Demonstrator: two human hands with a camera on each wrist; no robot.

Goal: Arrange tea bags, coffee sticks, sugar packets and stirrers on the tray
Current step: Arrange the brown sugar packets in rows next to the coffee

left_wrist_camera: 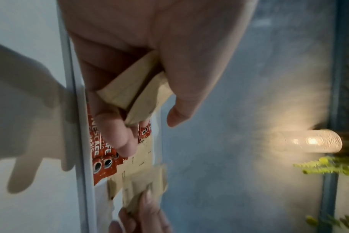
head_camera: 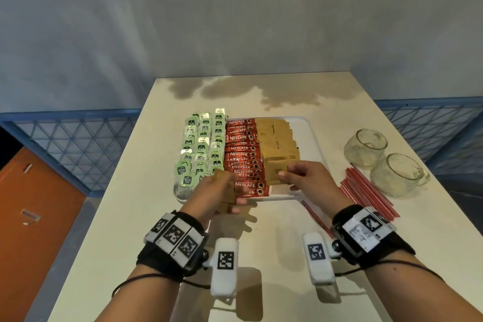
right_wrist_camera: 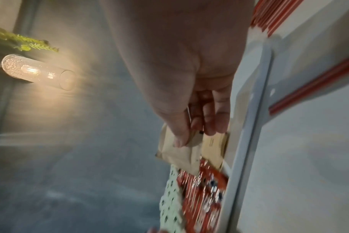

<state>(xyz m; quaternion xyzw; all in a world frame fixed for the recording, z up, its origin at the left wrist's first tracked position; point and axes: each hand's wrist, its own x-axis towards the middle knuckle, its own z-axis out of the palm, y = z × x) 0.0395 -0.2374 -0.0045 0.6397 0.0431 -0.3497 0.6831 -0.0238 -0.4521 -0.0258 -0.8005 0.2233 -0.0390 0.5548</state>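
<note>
A white tray holds rows of green tea bags, red Nescafe coffee sticks and brown sugar packets. My left hand hovers over the tray's near edge and grips a small stack of brown sugar packets. My right hand pinches one brown sugar packet between thumb and fingers just above the near end of the sugar column. Red stirrers lie on the table to the right of the tray.
Two glass mugs lie on their sides at the right, beyond the stirrers. A single red stirrer lies near the tray's front edge. The cream table ends at a drop on both sides.
</note>
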